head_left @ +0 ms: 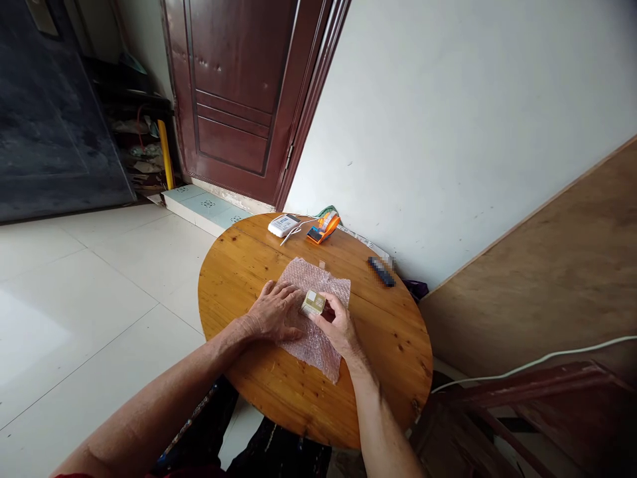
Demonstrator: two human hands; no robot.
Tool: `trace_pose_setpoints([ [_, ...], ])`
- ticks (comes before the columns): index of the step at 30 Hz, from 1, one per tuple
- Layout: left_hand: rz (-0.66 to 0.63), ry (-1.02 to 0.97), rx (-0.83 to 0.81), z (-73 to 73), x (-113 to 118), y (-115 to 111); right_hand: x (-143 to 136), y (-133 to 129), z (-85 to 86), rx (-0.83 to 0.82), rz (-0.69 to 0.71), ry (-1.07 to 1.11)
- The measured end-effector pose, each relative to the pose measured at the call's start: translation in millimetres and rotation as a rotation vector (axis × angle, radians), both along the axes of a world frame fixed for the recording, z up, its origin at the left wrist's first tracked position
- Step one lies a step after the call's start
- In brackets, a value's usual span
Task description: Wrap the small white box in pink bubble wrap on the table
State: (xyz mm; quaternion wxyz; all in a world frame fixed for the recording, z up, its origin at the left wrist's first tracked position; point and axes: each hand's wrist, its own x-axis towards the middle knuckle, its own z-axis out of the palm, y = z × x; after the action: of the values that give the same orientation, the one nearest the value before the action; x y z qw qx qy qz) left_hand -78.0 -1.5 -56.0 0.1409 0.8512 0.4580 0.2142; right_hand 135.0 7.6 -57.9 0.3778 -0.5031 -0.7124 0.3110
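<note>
A sheet of pinkish bubble wrap lies flat on the round wooden table. Over its middle is a small gold and white box, held between the thumb and fingers of my right hand. My left hand rests palm down on the left part of the wrap, fingers spread, just left of the box. Whether the box touches the wrap cannot be told.
Toward the table's far edge sit a white device with a white cable and an orange tape dispenser. A dark, pixelated object lies at the right. Beyond are a white wall and a dark red door.
</note>
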Motion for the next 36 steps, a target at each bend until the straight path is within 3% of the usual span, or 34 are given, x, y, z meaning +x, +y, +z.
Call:
trace_pose_setpoints([
  [6,0.011,-0.042,-0.060,11.8,-8,-3,-1,1,2.9,0.001,0.034,0.009],
  [8,0.023,-0.040,-0.082,23.1,-17,-14,-1,1,3.8,-0.003,0.036,0.021],
  [12,-0.069,0.095,0.023,40.8,-30,-48,1,1,5.8,-0.013,0.030,0.037],
  [15,-0.126,0.170,0.075,38.3,-28,-63,1,0,5.9,-0.026,0.037,0.025],
  [18,-0.132,0.165,0.129,29.5,-20,-64,1,-1,4.8,-0.025,0.042,0.040],
  [21,-0.110,0.100,0.143,30.8,-14,-59,1,-2,6.6,-0.047,0.061,0.068],
  [25,0.046,-0.051,0.143,53.2,0,-42,8,-2,16.4,-0.102,0.020,0.220],
  [29,0.249,-0.085,0.097,72.6,21,-8,20,-3,27.4,-0.160,-0.022,0.465],
  [32,0.335,-0.037,0.040,71.7,32,15,26,-5,32.7,-0.154,0.002,0.436],
  [36,0.410,-0.049,-0.008,57.0,35,26,25,-8,34.9,-0.186,-0.049,0.363],
])
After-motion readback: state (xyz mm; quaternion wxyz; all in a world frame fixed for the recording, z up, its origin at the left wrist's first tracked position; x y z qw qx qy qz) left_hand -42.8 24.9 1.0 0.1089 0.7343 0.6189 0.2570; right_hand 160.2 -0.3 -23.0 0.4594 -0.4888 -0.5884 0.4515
